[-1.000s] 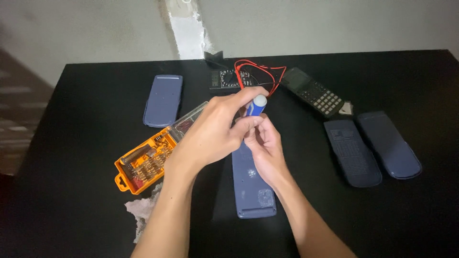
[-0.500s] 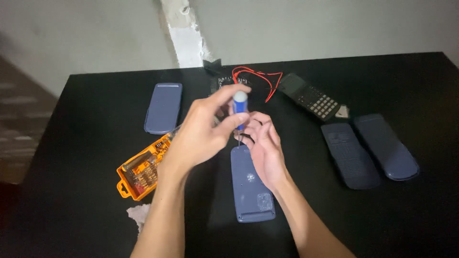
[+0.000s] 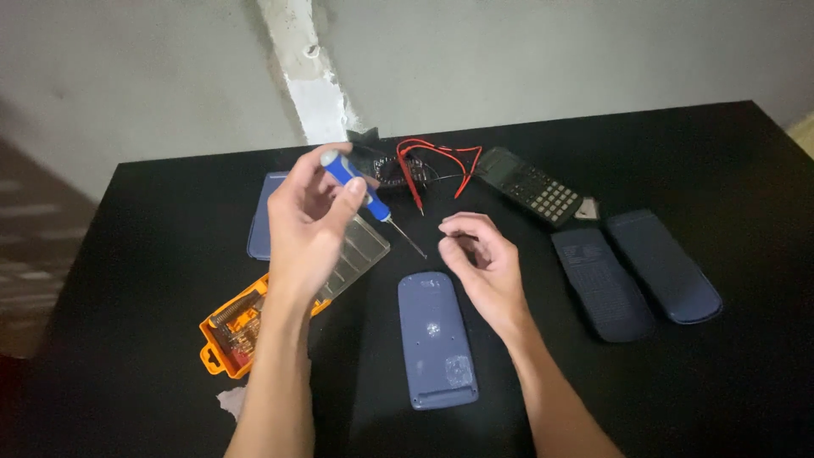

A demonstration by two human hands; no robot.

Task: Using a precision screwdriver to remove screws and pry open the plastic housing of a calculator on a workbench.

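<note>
Black table (image 3: 153, 254) holds everything; places given relative to the face-down blue calculator (image 3: 437, 339) lying at centre.

Left to right:
- 1 orange bit case (image 3: 242, 326), left of the calculator, its clear lid (image 3: 356, 254) swung open.
- 1 scrap of pale cloth (image 3: 231, 400) at lower left, partly under the left forearm.
- 1 blue cover (image 3: 259, 225) at upper left, mostly hidden behind the left hand.
- Left hand (image 3: 309, 225) raised above and left of the calculator, fingers pinching 1 blue-handled screwdriver (image 3: 356, 188); thin metal tip slants down and right, clear of the calculator.
- 1 dark meter (image 3: 386, 168) at the far edge, straight behind the calculator, with red and black leads (image 3: 437, 161) looped over it; count of leads unclear.
- Right hand (image 3: 483, 267) just above the calculator's upper right corner, fingers loosely curled, thumb and forefinger close together; cannot tell whether anything small sits between them.
- 1 dark calculator (image 3: 532, 187), keys up, upper right.
- 2 dark blue covers (image 3: 602, 284) (image 3: 663, 265) side by side, far right.

Total: 2 calculators, 3 covers, 1 screwdriver.
</note>
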